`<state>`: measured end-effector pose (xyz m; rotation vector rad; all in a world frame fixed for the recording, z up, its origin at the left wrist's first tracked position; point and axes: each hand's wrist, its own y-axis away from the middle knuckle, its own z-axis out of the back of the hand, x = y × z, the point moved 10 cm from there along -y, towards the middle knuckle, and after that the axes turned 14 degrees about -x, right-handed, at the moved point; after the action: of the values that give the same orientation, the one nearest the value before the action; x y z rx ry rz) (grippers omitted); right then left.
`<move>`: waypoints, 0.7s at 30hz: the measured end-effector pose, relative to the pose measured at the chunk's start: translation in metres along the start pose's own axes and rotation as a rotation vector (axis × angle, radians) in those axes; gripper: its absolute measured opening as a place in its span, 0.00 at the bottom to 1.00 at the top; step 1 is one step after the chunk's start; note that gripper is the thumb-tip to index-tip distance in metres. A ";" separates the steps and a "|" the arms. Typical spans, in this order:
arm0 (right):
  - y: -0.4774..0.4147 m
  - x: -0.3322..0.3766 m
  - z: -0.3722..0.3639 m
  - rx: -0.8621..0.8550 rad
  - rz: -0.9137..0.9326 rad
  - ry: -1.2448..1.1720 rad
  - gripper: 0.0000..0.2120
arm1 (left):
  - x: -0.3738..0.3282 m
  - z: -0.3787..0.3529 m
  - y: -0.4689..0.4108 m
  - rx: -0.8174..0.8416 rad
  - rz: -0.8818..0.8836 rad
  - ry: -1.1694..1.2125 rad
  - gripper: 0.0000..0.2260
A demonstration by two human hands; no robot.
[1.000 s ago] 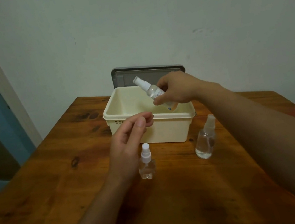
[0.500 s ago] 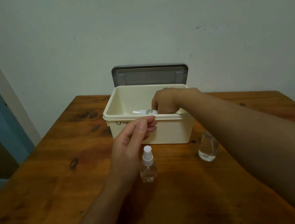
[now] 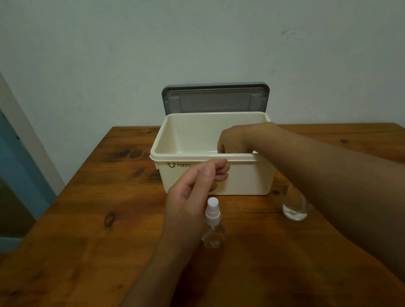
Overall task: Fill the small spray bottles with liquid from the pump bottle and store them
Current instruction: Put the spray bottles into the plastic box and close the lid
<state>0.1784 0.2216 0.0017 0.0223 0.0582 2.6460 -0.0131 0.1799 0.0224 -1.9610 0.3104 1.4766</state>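
The bottle (image 3: 212,226) stands straight up, cap on top. The left hand (image 3: 194,192) hangs near it, fingers loose and empty. The right hand (image 3: 234,138) dips into the box (image 3: 251,182); its fingers are hidden, so I cannot tell.

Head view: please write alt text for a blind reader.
A person's right hand reaches into an open cream box on a table, fingers partly hidden by its wall. The left hand hovers near a small spray bottle; a second bottle stands partly behind the forearm.
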 end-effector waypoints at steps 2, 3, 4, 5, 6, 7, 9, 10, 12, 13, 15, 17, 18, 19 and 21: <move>0.000 0.000 0.000 -0.002 -0.001 -0.002 0.10 | 0.000 0.000 0.000 0.002 -0.002 -0.006 0.15; 0.001 0.001 0.000 -0.001 0.000 -0.001 0.10 | 0.000 0.000 0.000 0.003 -0.002 -0.006 0.15; 0.002 0.001 0.001 -0.002 0.002 0.000 0.11 | 0.000 -0.001 0.000 0.001 -0.001 -0.004 0.15; 0.003 0.002 0.002 -0.004 0.004 -0.002 0.11 | 0.001 -0.001 0.000 0.001 0.000 -0.001 0.15; 0.004 0.003 0.003 -0.005 0.007 -0.005 0.12 | 0.001 0.000 0.000 0.001 0.000 -0.002 0.15; 0.006 0.004 0.004 -0.005 0.011 -0.008 0.13 | 0.001 0.000 0.000 0.001 0.001 -0.003 0.15; 0.011 0.006 0.007 -0.004 0.018 -0.013 0.14 | 0.001 0.000 0.000 0.003 0.000 -0.004 0.15; 0.014 0.007 0.010 -0.008 0.021 -0.012 0.14 | 0.001 0.000 0.000 0.005 -0.001 -0.004 0.15; 0.019 0.010 0.019 -0.039 0.031 -0.002 0.13 | 0.001 0.000 0.000 0.010 0.000 -0.006 0.16; 0.022 0.011 0.026 -0.068 0.035 0.005 0.13 | 0.001 -0.001 0.000 0.011 0.001 -0.003 0.16; 0.031 0.013 0.045 -0.144 0.034 -0.005 0.15 | 0.000 -0.002 0.001 0.013 0.000 0.001 0.15; 0.041 0.011 0.067 -0.240 0.008 -0.079 0.18 | -0.001 -0.003 0.000 0.011 -0.007 0.001 0.16; 0.048 0.009 0.077 -0.295 -0.008 -0.123 0.19 | -0.001 -0.003 0.001 0.013 -0.009 0.002 0.16; 0.058 0.006 0.088 -0.355 -0.024 -0.165 0.19 | -0.002 -0.004 0.001 0.015 -0.012 0.002 0.16; 0.080 0.002 0.107 -0.496 -0.049 -0.271 0.18 | -0.002 -0.003 0.001 0.013 -0.016 0.002 0.16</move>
<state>0.1417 0.1565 0.1120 0.2075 -0.6742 2.5112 -0.0122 0.1765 0.0242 -1.9504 0.3041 1.4593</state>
